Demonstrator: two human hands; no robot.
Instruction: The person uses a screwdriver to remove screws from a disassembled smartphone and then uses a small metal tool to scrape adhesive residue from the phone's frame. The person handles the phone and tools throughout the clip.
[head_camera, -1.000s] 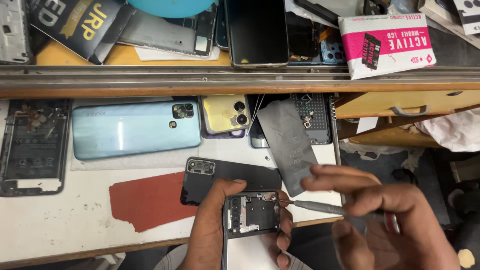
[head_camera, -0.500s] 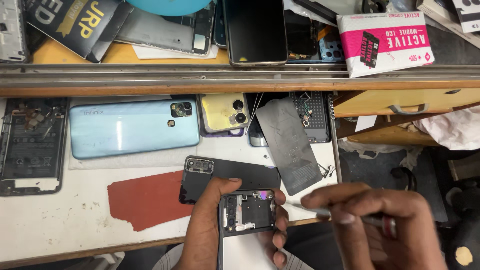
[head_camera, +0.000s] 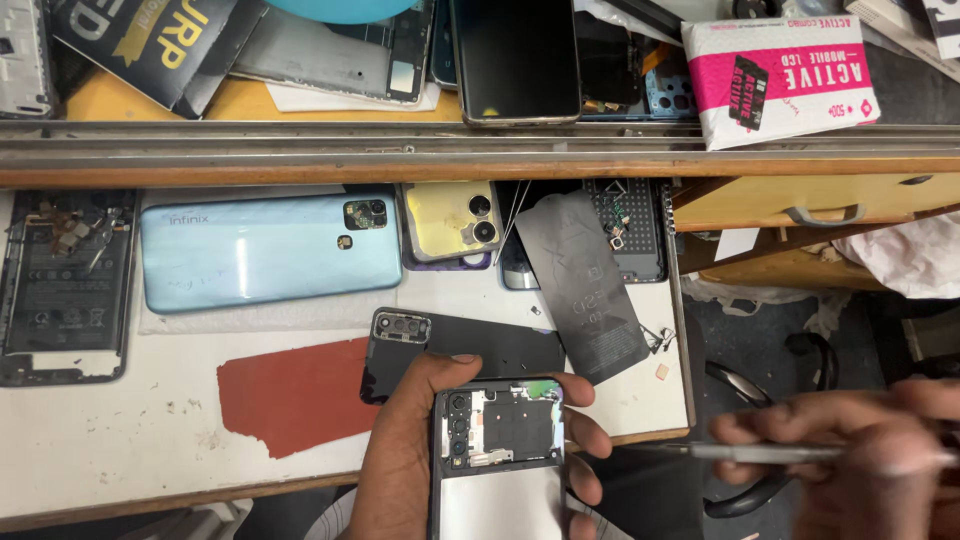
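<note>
An opened phone (head_camera: 500, 450), its back cover off and its boards and camera modules exposed, is held at the bottom centre of the frame by the left hand (head_camera: 420, 460), which is wrapped around it from the left, thumb along the upper edge and fingertips (head_camera: 590, 435) showing past the right edge. At the lower right, a thin metal tool (head_camera: 760, 452) is pinched in the closed fingers of the right hand (head_camera: 870, 460); its tip is pointed left toward the phone and is seen just short of it, though the hand is blurred. Just above the held phone, a black back cover (head_camera: 470, 345) is laid flat on the white table (head_camera: 100, 440), with a red patch (head_camera: 290, 395) to its left. A dark grey battery-shaped sheet (head_camera: 585, 285) is lying tilted to the right of the cover. Further up, a light blue phone back (head_camera: 270, 250) is placed at centre left, a yellow phone back (head_camera: 450, 222) beside it, and a stripped black frame (head_camera: 65, 285) at the far left edge. Across the top, a shelf (head_camera: 300, 160) is loaded with a dark phone (head_camera: 515, 60) and a pink and white box (head_camera: 780, 75).
</note>
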